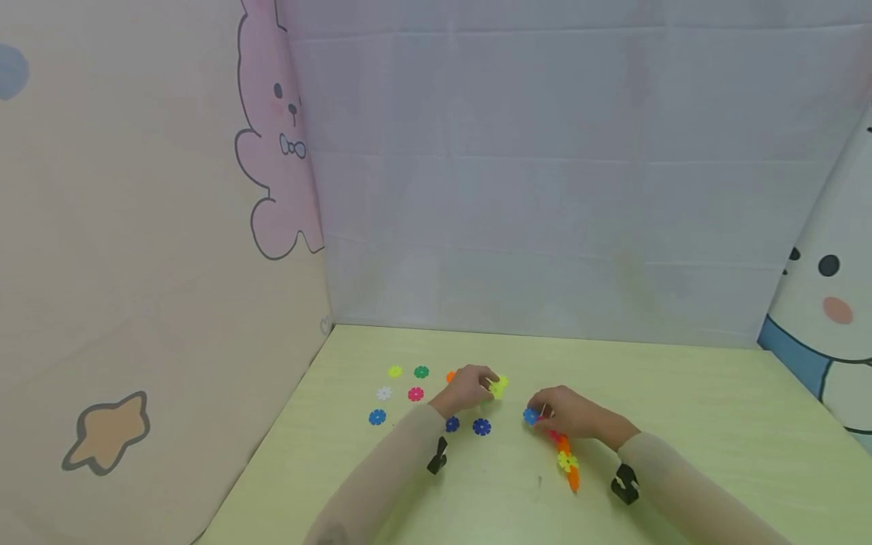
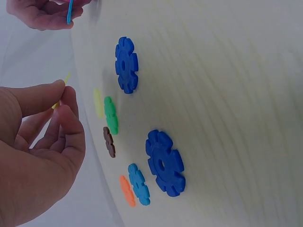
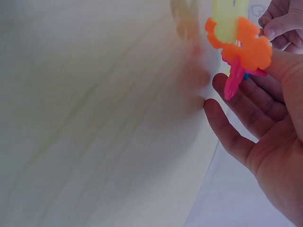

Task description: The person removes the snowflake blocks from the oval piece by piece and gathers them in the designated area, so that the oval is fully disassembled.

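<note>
My left hand (image 1: 468, 387) pinches a thin yellow notched disc (image 2: 67, 77) between thumb and fingertips, seen edge-on in the left wrist view. My right hand (image 1: 572, 412) grips a chain of interlocked notched discs. At the chain's far end is a blue disc (image 1: 530, 416); behind it come a pink disc (image 3: 232, 82) and an orange disc (image 3: 253, 45). Closer to me along the chain sit a yellow disc (image 1: 568, 462) and another orange disc (image 1: 574, 478). The right fingers partly hide the middle of the chain.
Loose discs lie flat left of and below my left hand: dark blue ones (image 1: 481, 427), a green one (image 1: 421, 372), a pink one (image 1: 415, 394), a white one (image 1: 384, 393) and a light blue one (image 1: 377, 417). A brown disc (image 2: 109, 142) shows too. Curtains border the table (image 1: 681, 409).
</note>
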`<state>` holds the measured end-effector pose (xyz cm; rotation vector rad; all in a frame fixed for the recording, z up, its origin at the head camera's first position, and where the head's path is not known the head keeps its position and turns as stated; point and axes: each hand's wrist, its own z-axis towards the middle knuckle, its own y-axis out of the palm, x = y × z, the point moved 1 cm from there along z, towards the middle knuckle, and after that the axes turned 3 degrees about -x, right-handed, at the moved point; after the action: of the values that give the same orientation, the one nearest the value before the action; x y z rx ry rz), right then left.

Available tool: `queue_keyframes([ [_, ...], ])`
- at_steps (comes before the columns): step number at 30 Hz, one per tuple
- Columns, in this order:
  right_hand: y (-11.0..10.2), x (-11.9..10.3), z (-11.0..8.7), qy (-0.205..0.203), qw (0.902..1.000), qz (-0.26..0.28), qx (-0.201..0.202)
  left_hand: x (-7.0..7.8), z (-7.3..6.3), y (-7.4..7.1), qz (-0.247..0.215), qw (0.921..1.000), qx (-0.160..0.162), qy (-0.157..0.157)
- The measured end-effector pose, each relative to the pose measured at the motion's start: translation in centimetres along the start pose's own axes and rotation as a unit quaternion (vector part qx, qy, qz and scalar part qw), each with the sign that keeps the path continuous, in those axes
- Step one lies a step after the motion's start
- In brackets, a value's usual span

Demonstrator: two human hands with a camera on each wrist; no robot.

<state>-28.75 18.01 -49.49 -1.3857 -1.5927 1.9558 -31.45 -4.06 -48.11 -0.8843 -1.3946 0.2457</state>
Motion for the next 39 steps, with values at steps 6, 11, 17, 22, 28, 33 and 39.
queue_keyframes([
  [6, 0.1, 0.0, 0.0, 0.0, 1.0, 0.0, 0.001, -0.4, 0.4, 1.0, 0.027, 0.9994, -0.022, -0.005],
  [11, 0.0, 0.0, 0.0, -0.009, 1.0, -0.001, 0.0, -0.4, 0.5, 1.4, 0.054, 0.9981, -0.031, 0.002],
  [17, -0.1, 0.0, 0.0, -0.024, 0.9997, -0.009, 0.0, -0.5, 0.9, 1.9, 0.077, 0.9963, -0.035, -0.011],
  [22, -0.2, 0.0, 0.0, -0.03, 0.9995, -0.009, 0.002, -0.4, 1.1, 2.2, 0.124, 0.9919, -0.028, 0.006],
  [28, -0.1, 0.1, 0.0, -0.029, 0.9995, -0.009, 0.001, 0.0, 1.0, 2.3, 0.144, 0.9892, -0.02, 0.011],
  [33, -0.1, 0.2, 0.0, -0.024, 0.9997, -0.009, -0.001, -0.1, 1.1, 2.4, 0.137, 0.9906, -0.012, 0.002],
  [39, -0.2, -0.1, -0.1, -0.024, 0.9997, -0.009, 0.0, -0.1, 1.2, 2.5, 0.134, 0.991, -0.001, -0.002],
])
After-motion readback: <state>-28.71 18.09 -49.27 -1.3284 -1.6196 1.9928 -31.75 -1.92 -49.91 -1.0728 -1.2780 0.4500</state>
